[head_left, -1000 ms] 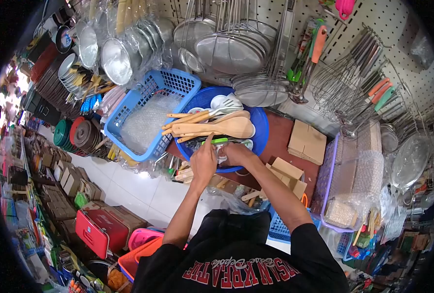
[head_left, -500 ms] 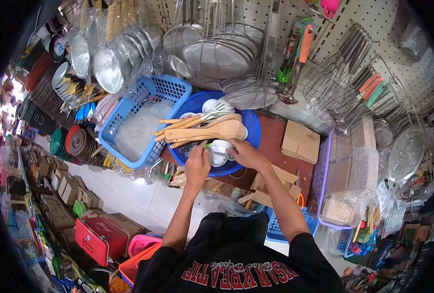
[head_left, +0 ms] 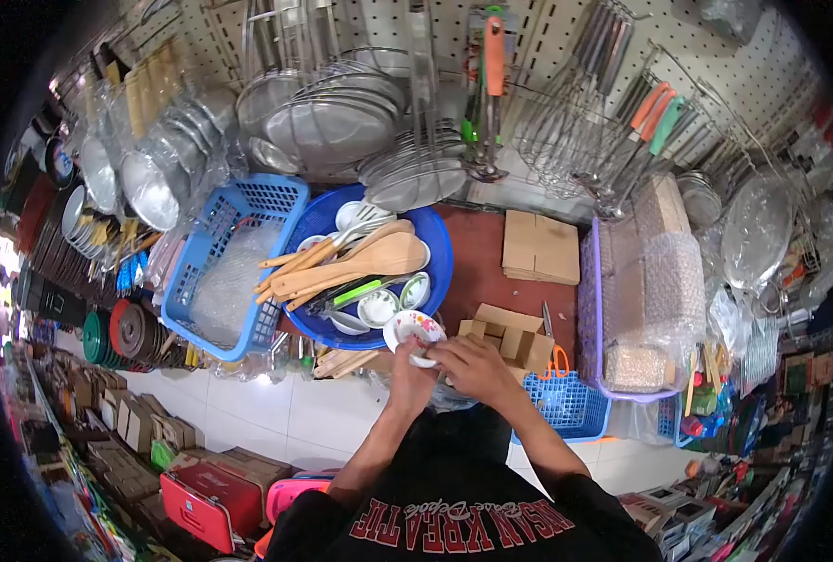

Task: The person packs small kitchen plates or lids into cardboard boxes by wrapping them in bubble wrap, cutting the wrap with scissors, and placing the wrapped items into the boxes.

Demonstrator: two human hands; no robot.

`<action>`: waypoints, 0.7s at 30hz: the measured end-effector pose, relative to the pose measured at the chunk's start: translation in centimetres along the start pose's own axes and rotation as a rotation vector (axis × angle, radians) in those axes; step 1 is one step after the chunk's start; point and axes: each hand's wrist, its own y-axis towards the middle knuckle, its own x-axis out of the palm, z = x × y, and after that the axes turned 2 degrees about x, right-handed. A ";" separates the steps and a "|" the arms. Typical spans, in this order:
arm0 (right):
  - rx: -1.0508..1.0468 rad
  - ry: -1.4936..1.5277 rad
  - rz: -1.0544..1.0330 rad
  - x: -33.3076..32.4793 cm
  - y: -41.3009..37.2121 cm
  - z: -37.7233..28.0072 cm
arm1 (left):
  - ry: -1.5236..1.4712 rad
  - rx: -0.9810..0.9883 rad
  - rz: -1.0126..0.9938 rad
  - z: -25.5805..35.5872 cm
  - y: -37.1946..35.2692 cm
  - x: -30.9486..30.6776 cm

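Note:
A small white bowl with a coloured pattern (head_left: pixel 414 330) is tilted just past the front edge of the blue round basin (head_left: pixel 443 272). My left hand (head_left: pixel 411 382) grips its lower left side. On its right rim are the closed fingers of my right hand (head_left: pixel 474 367). Inside the basin lie wooden spatulas (head_left: pixel 370 261), a green-handled utensil (head_left: pixel 357 291), a white slotted turner (head_left: pixel 368 221) and several small white bowls (head_left: pixel 377 307).
A blue basket with bubble wrap (head_left: pixel 175 298) stands left of the basin. To the right are an open cardboard box (head_left: pixel 527 347), flat cardboard (head_left: pixel 540 247), orange-handled scissors (head_left: pixel 557 360), a small blue basket (head_left: pixel 566 409) and a purple basket (head_left: pixel 589 309). Strainers (head_left: pixel 332 126) hang above.
Both hands have moved from inside the basin toward my body, now with the patterned bowl between them. The view has shifted, so the basin and shelves appear further left.

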 end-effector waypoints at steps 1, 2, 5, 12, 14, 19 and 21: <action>0.021 0.049 0.044 -0.3 -0.6 -0.1 | 0.019 -0.023 -0.001 -0.4 0.0 -0.4; 0.042 0.099 0.089 -0.7 -1.4 -0.2 | 0.039 -0.046 -0.002 -0.7 -0.1 -0.7; 0.328 0.282 0.248 -0.1 -4.4 1.3 | 0.106 -0.059 -0.044 -1.7 0.2 -1.8; 0.735 -0.069 0.117 2.5 -8.0 9.0 | 0.191 -0.185 -0.166 -2.6 -0.8 -3.7; 0.779 -0.107 0.063 3.5 -7.9 11.6 | 0.229 -0.227 -0.202 -2.6 -1.3 -3.4; 0.743 -0.152 -0.057 1.9 -5.5 13.8 | 0.253 -0.256 -0.217 -2.6 -1.7 -3.6; 0.740 -0.108 -0.085 1.7 -5.2 14.8 | 0.261 -0.262 -0.209 -2.7 -1.8 -3.9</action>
